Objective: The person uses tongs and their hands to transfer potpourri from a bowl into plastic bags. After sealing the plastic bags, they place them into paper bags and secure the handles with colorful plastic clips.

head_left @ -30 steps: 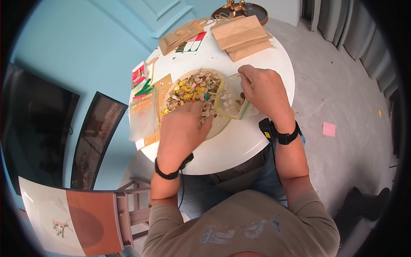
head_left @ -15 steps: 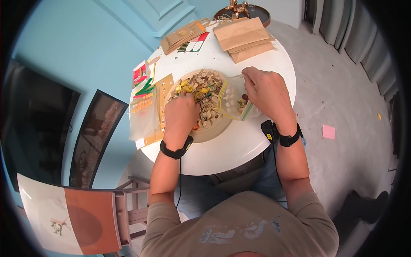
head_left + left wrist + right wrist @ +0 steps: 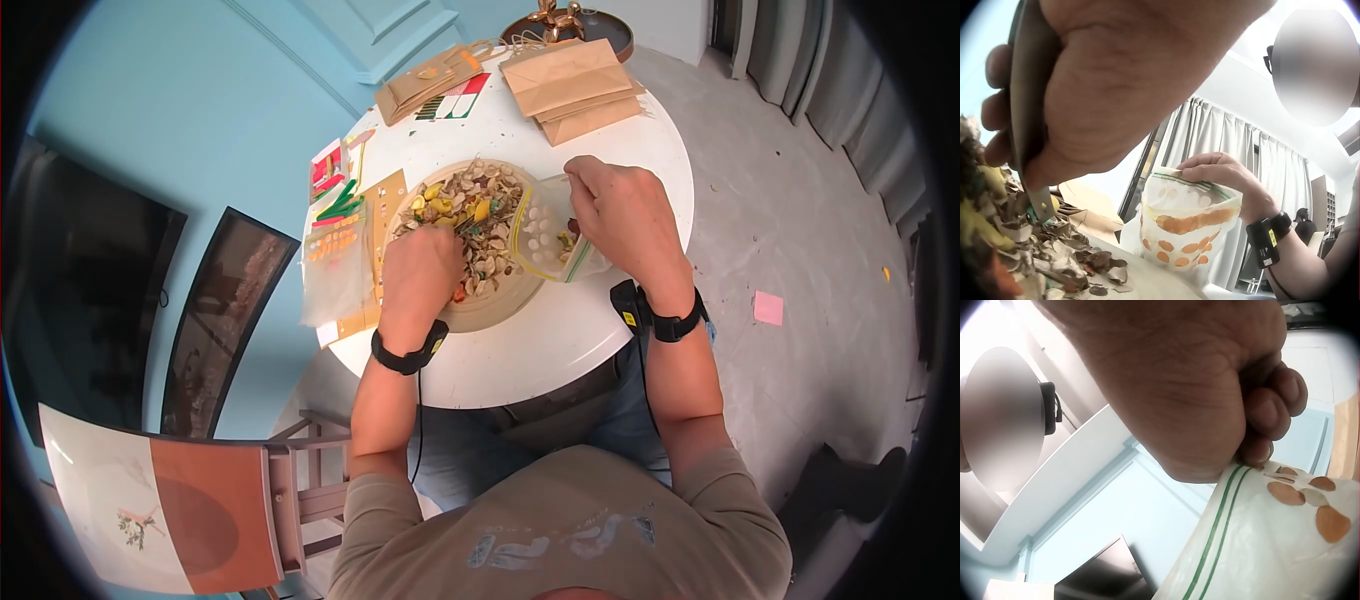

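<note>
A round beige bowl (image 3: 487,316) on the white table holds dried potpourri (image 3: 487,197) with yellow, green and orange bits. My left hand (image 3: 425,268) is over its left side. In the left wrist view its fingers curl round a flat grey strip, like a tool's handle (image 3: 1030,106), with small holes at its lower end; the rest is hidden. My right hand (image 3: 625,215) pinches the rim of a translucent zip bag (image 3: 545,235) printed with orange dots, which stands mouth-open beside the bowl. Some dried pieces show inside the bag.
Folded brown paper bags (image 3: 570,80) and flatter kraft bags (image 3: 430,85) lie at the table's far side. To the left are a flat dotted bag (image 3: 335,275), green strips (image 3: 338,205) and a brown card (image 3: 385,195). A stool (image 3: 310,490) stands lower left.
My left hand has gone from spread fingers above the bowl's near side to curled fingers down at the potpourri, slightly farther forward. My right hand keeps its pinch on the zip bag.
</note>
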`<state>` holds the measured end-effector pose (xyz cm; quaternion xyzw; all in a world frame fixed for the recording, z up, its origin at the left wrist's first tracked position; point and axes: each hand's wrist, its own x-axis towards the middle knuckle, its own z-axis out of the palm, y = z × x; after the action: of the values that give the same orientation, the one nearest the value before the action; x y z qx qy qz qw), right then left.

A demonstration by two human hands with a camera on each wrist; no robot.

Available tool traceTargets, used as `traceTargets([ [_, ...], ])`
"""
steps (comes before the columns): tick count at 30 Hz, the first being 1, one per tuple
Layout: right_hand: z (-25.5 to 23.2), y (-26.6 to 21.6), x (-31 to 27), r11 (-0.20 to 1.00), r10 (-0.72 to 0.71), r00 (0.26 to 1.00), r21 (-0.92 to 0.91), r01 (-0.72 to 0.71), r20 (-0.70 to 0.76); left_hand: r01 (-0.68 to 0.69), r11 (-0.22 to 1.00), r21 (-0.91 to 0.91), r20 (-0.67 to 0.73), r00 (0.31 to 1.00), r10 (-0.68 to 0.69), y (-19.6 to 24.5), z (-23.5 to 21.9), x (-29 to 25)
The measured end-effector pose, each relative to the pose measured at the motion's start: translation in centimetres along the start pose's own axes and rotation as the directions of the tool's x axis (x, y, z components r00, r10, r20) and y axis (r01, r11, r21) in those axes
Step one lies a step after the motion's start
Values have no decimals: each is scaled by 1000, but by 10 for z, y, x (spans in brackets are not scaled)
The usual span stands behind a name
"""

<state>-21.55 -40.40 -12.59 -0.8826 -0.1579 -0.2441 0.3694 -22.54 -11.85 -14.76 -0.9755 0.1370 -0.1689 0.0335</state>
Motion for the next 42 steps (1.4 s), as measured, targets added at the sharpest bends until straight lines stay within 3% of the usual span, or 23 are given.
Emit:
traceTargets([
  [6,1,-1,0,1000,-6,1000,18,7,-9,37,999,-10,34,999,-36,1,-29,-11],
  [9,0,-1,0,1000,-1,1000,17,1,-1,29,999,-34,-62,998,-31,4,-53,-20],
  [14,1,-4,0,1000,9,1000,-1,-9,16,-77,982,-173,-111,992,58,36,-91,-29],
  [18,2,-3,-1,1000,-3,1000,7,3,-8,-190,957,-220,-57,982,182,56,-81,-22],
  [24,-3,-3,-2,1000,-13,1000,-22,12,-22,-14,985,-173,-80,997,0,26,-90,-26],
  [29,-5,-1,-1,998,-32,999,-51,30,-37,21,994,-104,-30,999,-24,7,-64,-31],
  [37,-7,-5,-1,999,2,999,-36,-3,-33,-34,997,-69,70,997,39,36,-3,6],
  [42,-8,-4,0,999,-6,999,-50,4,-39,6,997,81,-18,1000,-5,23,16,17],
])
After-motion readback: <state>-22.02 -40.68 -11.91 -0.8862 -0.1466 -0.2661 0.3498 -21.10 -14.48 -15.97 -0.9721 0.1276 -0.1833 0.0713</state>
